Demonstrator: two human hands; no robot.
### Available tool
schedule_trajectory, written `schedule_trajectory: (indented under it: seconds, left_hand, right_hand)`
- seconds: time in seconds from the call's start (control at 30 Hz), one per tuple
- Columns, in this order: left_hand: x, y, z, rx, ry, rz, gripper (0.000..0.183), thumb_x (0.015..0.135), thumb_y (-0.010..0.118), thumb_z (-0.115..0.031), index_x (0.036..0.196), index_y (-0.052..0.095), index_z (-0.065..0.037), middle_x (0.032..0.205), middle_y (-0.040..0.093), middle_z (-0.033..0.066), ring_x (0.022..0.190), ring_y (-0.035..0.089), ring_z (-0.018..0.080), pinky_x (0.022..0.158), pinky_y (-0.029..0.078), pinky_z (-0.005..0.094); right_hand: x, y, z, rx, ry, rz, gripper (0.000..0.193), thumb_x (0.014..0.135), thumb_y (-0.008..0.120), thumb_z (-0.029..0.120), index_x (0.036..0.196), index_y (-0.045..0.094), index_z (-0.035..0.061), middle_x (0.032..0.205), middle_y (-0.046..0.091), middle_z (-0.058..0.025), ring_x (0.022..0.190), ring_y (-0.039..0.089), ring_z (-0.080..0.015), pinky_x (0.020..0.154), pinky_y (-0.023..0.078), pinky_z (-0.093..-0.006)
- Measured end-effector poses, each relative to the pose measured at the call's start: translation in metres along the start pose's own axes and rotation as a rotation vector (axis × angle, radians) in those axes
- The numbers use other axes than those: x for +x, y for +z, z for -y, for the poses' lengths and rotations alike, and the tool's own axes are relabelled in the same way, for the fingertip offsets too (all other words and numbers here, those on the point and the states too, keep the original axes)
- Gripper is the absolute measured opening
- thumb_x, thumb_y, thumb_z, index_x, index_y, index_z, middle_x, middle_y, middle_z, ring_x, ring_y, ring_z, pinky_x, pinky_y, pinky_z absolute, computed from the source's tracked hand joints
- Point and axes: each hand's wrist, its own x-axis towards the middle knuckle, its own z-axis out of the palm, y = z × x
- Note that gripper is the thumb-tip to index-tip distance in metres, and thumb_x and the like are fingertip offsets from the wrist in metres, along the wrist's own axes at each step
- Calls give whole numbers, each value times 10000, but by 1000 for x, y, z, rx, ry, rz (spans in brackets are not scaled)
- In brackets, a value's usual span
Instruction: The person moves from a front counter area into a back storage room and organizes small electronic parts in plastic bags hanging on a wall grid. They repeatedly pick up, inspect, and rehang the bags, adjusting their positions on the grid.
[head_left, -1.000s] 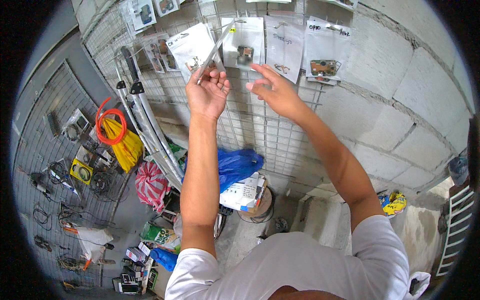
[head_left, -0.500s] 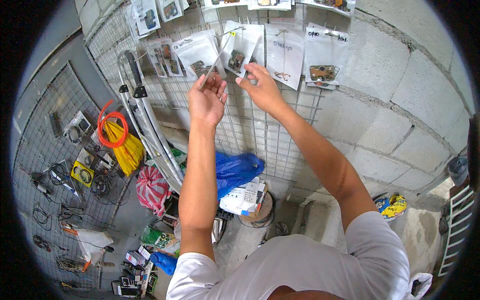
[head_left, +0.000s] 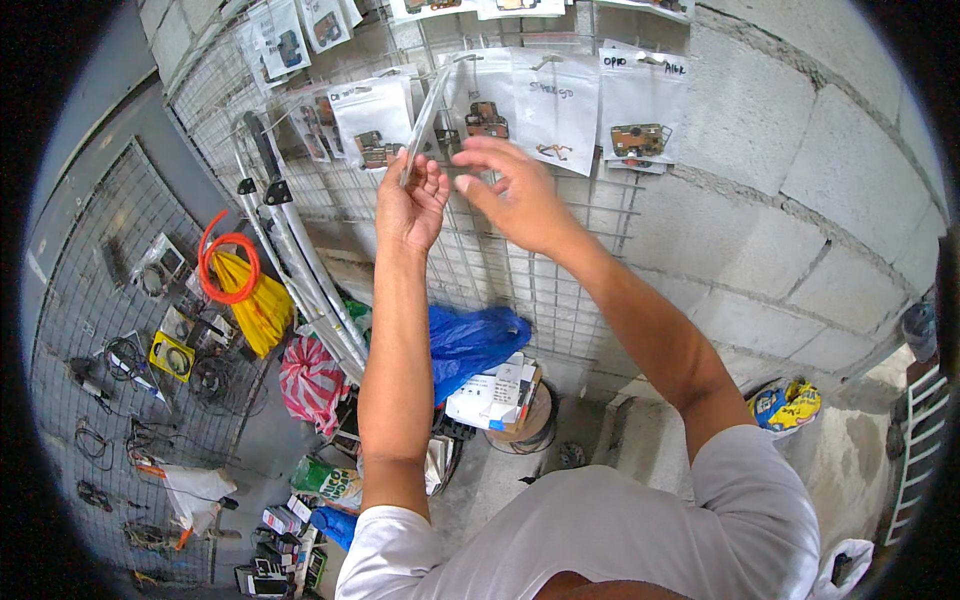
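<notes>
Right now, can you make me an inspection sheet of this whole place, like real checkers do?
Surface: grey metal wire grid, standing against a grey concrete block wall.
Job's things: white-and-clear plastic pouches hang in rows; several hold brown circuit pieces.
Clutter: crumpled blue plastic bag and red-and-white striped plastic bag, lower down.
Grips: left hand's grip pinches a thin, pale sheet seen edge-on, maybe a pouch; right hand's grip is open, a little blurred, nothing seen in it.
Cables: dark coiled cables hang on the left.
Surroundings: round orange-red coil and yellow plastic sack at left; white metal bars far right.
</notes>
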Motion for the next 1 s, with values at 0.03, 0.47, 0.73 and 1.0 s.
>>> schedule_trajectory:
  seconds: [0.03,0.47,0.73,1.0]
  left_hand:
    - [-1,0,-3,-11,-12,-17,135,987,638,-217,935,614,-95,859,648,-9,820,642,136,759,546,330]
    - [-7,3,10,35,18,-3,110,973,651,-216,973,619,-111,890,653,-13,857,625,146,820,507,327]
    - [-25,-9,50,182,-114,-111,338,988,594,-344,1233,563,-113,1096,621,-16,1016,589,137,903,451,322]
    - [-68,37,123,616,-147,300,357,1010,566,-359,1234,640,-92,1141,662,12,1014,599,123,899,437,294]
  right_hand:
    - [-2,-1,-6,-55,6,-81,474,931,695,255,1368,601,96,1533,421,-176,1241,582,-274,902,541,-347]
    - [11,-5,-56,-184,132,-195,643,905,716,360,1428,517,43,1516,424,-219,1133,630,-265,985,495,-380]
    - [-39,-36,6,15,140,-96,381,933,679,226,1247,641,13,1199,671,-136,1026,649,-180,858,526,-328]
    - [-75,-143,-44,-248,64,-1020,295,918,720,187,1154,666,18,1033,654,-62,803,598,-145,816,515,-293]
